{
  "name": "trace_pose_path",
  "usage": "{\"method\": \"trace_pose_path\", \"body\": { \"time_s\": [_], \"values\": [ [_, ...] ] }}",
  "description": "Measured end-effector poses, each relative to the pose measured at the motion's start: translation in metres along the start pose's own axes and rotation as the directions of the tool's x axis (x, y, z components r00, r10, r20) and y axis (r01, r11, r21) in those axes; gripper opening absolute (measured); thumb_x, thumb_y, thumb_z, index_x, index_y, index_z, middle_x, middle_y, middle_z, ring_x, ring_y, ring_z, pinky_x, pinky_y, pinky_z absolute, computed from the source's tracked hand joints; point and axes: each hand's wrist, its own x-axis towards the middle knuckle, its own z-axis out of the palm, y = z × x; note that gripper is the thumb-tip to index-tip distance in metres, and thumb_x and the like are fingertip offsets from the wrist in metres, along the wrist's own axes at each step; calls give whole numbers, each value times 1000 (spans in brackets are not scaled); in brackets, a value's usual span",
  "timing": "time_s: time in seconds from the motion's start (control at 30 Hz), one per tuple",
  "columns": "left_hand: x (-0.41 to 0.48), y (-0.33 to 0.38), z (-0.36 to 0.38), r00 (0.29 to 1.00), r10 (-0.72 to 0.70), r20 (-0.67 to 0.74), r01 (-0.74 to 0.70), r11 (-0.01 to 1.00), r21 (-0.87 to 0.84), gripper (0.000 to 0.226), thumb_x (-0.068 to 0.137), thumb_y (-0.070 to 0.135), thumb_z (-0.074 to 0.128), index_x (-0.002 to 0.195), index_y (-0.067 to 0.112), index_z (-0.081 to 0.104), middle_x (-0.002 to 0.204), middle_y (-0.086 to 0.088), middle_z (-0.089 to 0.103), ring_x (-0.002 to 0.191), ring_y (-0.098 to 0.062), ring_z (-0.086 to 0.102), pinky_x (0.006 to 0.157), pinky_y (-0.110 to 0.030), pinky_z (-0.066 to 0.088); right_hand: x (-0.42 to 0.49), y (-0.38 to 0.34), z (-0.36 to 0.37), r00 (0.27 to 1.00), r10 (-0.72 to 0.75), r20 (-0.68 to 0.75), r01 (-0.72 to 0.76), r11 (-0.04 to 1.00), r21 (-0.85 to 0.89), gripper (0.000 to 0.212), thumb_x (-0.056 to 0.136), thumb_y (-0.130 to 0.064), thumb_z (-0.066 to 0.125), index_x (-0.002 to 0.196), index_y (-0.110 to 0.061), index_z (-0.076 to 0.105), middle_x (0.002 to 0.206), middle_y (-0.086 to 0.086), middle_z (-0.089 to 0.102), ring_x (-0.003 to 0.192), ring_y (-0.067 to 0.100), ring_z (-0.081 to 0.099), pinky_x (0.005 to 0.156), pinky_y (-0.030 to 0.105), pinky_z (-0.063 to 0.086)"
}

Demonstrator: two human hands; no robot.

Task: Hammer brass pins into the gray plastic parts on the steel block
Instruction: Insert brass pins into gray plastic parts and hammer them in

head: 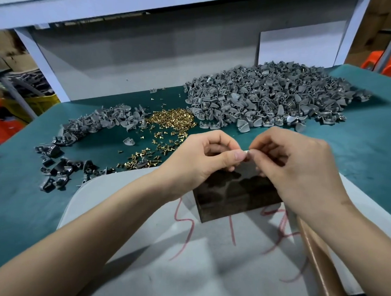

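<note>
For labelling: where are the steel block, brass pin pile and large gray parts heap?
steel block (236, 199): head view, front face.
brass pin pile (170, 118): head view, centre.
large gray parts heap (272, 94): head view, centre.

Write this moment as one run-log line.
left hand: pinches gray part | right hand: pinches gray part | steel block: beneath hands | brass pins: loose pile behind

steel block (236, 197): dark metal, glossy, mirror-like, under the left hand (204, 160) and right hand (301, 166)
brass pins (170, 121): shiny yellow metal, beyond the left hand
gray plastic parts (272, 96): matt plastic, beyond the right hand
handle (315, 254): smooth wood, faint sheen, nearer than the right hand
</note>
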Motion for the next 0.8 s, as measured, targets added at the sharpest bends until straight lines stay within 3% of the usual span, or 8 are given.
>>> {"method": "trace_pose_path", "body": {
  "time_s": [0.07, 0.17, 0.27, 0.33, 0.47, 0.57, 0.7, 0.8],
  "values": [
    [0, 0, -2, 1000, -3, 22, 3, 999, 35, 17, 79, 6, 70, 95, 11, 66, 92, -5, 69, 83, -11, 63, 83, -21, 49, 0, 2, -1, 993, 116, -17, -110, 972, 207, 15, 80, -9, 70, 73, -20, 64, 60, -2, 65, 58, 14, 66, 60, 33, 57],
    [0, -1, -4, 997, -18, 74, 14, 999, 43, 37, 84, -14, 58, 112, 11, 62, 108, -3, 70, 101, -7, 65, 90, -16, 48, 0, 3, -1, 979, 204, 6, -190, 901, 390, 21, 80, 0, 66, 70, -18, 63, 62, 2, 68, 55, 15, 68, 55, 26, 57],
    [0, 0, -3, 997, -2, 77, -2, 999, 47, 36, 86, -14, 55, 111, 11, 59, 108, -2, 68, 103, -7, 64, 90, -18, 48, 0, 3, 0, 970, 237, 55, -233, 843, 485, 23, 81, 4, 65, 71, -17, 64, 64, 4, 70, 57, 18, 70, 56, 22, 56],
    [0, 1, -1, 997, 26, 67, -30, 998, 58, 29, 86, -11, 58, 105, 10, 58, 103, -1, 67, 98, -5, 64, 92, -18, 47, 0, 2, 1, 971, 225, 81, -235, 834, 500, 22, 81, 3, 66, 72, -16, 64, 65, 4, 70, 57, 17, 70, 56, 23, 56],
    [0, 0, 1, 999, 22, 38, -22, 1000, 0, 27, 80, -8, 65, 99, 11, 62, 82, 2, 65, 73, -4, 63, 74, -14, 50, -2, -1, 2, 978, 162, 133, -207, 843, 496, 19, 81, -1, 68, 71, -17, 67, 67, 4, 70, 60, 18, 69, 59, 25, 57],
    [-1, 0, 3, 999, 20, 49, -19, 999, -30, 31, 77, -8, 67, 102, 10, 65, 79, 3, 67, 68, -6, 61, 66, -15, 50, -3, -2, 3, 980, 151, 126, -195, 832, 519, 19, 80, -2, 69, 72, -18, 68, 71, 5, 70, 62, 19, 69, 56, 23, 56],
    [-1, 3, 3, 1000, 11, 21, -12, 999, 49, 49, 73, -7, 72, 116, 16, 62, 99, -7, 61, 90, -12, 58, 88, -24, 47, -3, -5, 1, 981, 147, 128, -194, 793, 577, 19, 78, -4, 71, 73, -22, 71, 71, 5, 68, 60, 13, 67, 55, 18, 53],
    [-1, 2, 0, 1000, -8, 21, 7, 999, 36, 56, 77, -12, 68, 124, 15, 56, 104, -1, 59, 96, -5, 58, 93, -17, 45, -3, -5, 5, 979, 158, 131, -204, 820, 534, 20, 78, -2, 71, 73, -22, 71, 72, 1, 70, 63, 11, 68, 57, 19, 54]
  ]
}}
